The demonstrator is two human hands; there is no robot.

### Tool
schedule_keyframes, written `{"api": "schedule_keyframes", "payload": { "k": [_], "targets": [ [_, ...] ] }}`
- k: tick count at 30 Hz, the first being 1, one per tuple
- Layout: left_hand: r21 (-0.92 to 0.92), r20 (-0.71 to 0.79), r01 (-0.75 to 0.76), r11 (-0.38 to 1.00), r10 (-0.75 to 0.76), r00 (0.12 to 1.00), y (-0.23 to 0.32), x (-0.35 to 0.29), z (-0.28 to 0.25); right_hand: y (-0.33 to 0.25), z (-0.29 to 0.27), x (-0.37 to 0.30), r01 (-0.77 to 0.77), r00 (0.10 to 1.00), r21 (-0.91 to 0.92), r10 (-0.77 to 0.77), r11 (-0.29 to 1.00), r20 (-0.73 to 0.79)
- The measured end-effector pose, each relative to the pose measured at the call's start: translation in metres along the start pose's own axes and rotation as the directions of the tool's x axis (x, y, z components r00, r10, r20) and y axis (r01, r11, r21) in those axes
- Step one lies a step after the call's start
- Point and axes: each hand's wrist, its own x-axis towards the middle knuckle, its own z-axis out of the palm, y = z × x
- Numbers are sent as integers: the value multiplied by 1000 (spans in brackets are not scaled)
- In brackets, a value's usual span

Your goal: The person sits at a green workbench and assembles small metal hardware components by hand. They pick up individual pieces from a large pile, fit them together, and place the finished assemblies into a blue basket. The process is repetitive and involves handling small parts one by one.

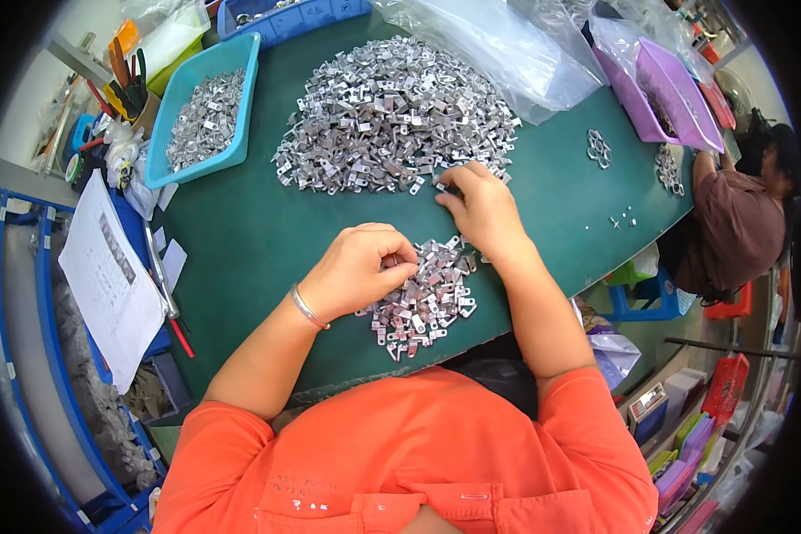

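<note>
The small heap of metal brackets (423, 307) lies on the green worktop (240, 240). The left hand (356, 267) is at its 10 o'clock edge, fingers curled narrow; grip cannot be determined. The right hand (482, 209), fingers slightly parted, is at the large bracket heap (400, 116), 12 o'clock; grip unconfirmed. Apparent step: hand-picking brackets. Next move likely calls for a single-piece pinch.

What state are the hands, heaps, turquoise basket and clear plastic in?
Larger silver metal bracket heap: mounded
Smaller silver metal bracket heap: spread, loose
Turquoise rectangular plastic basket: holding metal parts
Clear plastic sheeting: crumpled
Left hand: fingers curled over smaller heap
Right hand: fingers curled at larger heap
</note>
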Motion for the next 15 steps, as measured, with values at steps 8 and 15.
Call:
{"api": "schedule_keyframes", "payload": {
  "k": [8,15],
  "targets": [
    [76,-278,23,997,-1,961,-16,35,8,17,-7,-3,-518,855,540,418,663,306],
    [-521,-87,122,845,-195,977,-12,52,26,20,-30,-12,-580,801,800,288,155,525]
  ]
}}
